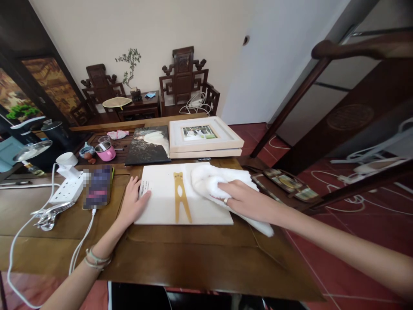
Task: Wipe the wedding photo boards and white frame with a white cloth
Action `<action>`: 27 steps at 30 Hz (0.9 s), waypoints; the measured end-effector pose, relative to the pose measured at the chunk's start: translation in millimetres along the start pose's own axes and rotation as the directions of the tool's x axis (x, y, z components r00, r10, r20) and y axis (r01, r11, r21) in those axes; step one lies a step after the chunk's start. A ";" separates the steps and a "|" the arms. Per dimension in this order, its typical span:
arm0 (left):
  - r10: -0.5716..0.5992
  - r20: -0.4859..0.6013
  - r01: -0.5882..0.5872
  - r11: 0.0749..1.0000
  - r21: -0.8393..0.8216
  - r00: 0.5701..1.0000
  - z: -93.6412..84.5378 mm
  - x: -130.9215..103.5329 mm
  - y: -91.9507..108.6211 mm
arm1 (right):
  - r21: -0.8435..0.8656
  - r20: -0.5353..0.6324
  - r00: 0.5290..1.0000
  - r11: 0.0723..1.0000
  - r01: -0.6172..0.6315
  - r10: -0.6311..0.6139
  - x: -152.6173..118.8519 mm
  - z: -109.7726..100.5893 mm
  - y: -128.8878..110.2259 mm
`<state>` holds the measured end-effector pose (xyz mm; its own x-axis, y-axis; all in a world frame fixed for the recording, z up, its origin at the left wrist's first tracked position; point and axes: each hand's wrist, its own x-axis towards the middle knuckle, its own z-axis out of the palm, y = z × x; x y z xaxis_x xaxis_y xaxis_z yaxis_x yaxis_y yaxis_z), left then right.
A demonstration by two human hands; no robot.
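A white rectangular board (pixel 161 211) lies flat on the wooden table, with a yellow-brown A-shaped piece (pixel 178 193) on its middle. My left hand (pixel 134 200) rests on the board's left edge beside a small printed label, fingers spread and holding nothing. On the right part of the board my right hand (pixel 237 198) grips a bunched white cloth (pixel 206 178); its fingers are pressed into the folds. The cloth spreads over the board's right edge and hangs past it onto the table.
Behind the board are stacked framed pictures (pixel 206 146) and a dark picture panel (pixel 148 146). A phone (pixel 98 187), power strip (pixel 69 187), pink cup (pixel 105 151) and cables lie left. A wooden chair (pixel 322 129) stands right.
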<state>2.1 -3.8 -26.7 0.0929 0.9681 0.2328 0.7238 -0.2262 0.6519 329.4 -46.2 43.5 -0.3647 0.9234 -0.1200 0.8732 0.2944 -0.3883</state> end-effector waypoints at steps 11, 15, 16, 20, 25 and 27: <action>-0.176 0.323 0.364 0.557 -0.747 0.930 -48.4 -31.7 79.3 | 0.055 -0.114 0.993 0.998 0.031 -0.024 11.3 -0.6 -24.4; -0.162 0.287 0.328 0.524 -0.786 0.944 -54.6 -54.9 113.7 | 0.092 -0.120 0.972 0.973 0.214 -0.202 41.2 -6.7 -64.1; -0.168 0.272 0.320 0.507 -0.801 0.947 -54.5 -58.9 118.7 | 0.074 -0.116 0.950 0.951 0.301 -0.292 43.8 -7.5 -76.4; -0.234 0.236 0.321 0.459 -0.828 0.943 -57.4 -68.9 125.7 | 0.002 -0.082 0.758 0.760 0.650 -0.647 19.9 -5.3 -116.3; -0.353 0.217 0.349 0.368 -0.862 0.910 -70.7 -72.7 122.4 | 0.005 -0.053 0.643 0.644 0.765 -0.764 -30.0 5.1 -117.5; -0.348 0.214 0.343 0.372 -0.863 0.913 -74.8 -71.7 124.4 | 0.014 -0.051 0.679 0.679 0.734 -0.732 -37.0 9.7 -105.7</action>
<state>34.3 -109.4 91.6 -0.0207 0.9855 -0.1681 -0.2888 0.1551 0.9447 247.5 -113.8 80.1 -0.8705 0.4241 0.2498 0.3214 0.8741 -0.3642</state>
